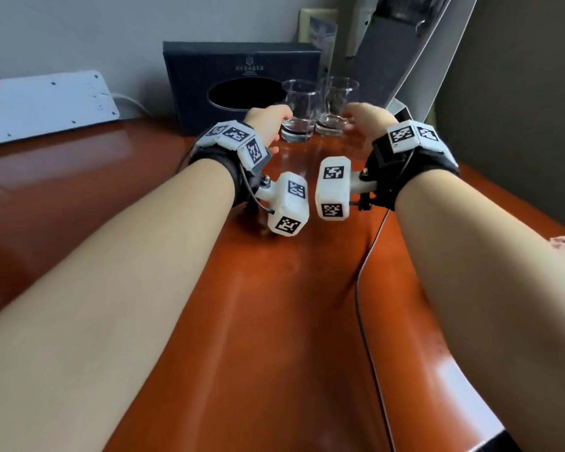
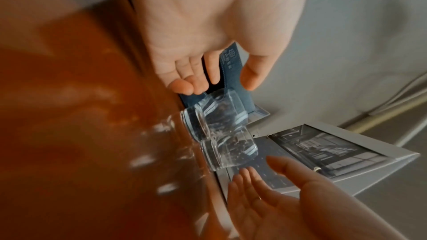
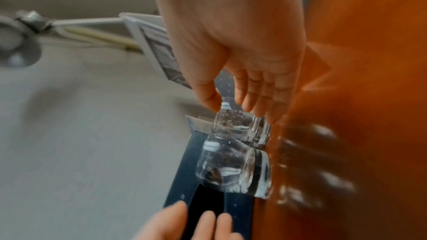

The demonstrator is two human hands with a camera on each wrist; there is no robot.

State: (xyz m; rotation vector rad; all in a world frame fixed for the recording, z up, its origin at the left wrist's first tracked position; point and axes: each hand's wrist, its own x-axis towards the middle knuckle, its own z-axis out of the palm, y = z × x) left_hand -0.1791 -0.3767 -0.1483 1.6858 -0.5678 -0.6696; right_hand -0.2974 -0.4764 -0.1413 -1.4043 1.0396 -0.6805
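From the head view the fingers of both hands are mostly hidden behind the backs of the hands and the marker blocks on the wrists, and both wrist views are blurred, so small details are hard to make out. The left hand [image 1: 268, 120] is spread, thumb held apart from loosely straight fingers, and it holds nothing; its fingertips are close beside the left glass [image 1: 299, 109] but a narrow gap shows in the left wrist view. The right hand [image 1: 366, 120] is spread in the same way at the right glass [image 1: 335, 106]; its thumb and fingertips [image 3: 254, 105] lie at the glass, and we cannot tell if they touch it. The two glasses stand upright, just beside each other, at the far end of the glossy orange-brown surface [image 1: 274, 305], directly in front of a dark box [image 1: 242, 70] with an oval opening. Each glass is clear, with a thick heavy base and a rim that opens wider than the middle. Whether the two glasses touch we cannot say. The print on the box is too small to read. A thin cable [image 1: 362, 288] runs along the surface under the right arm.
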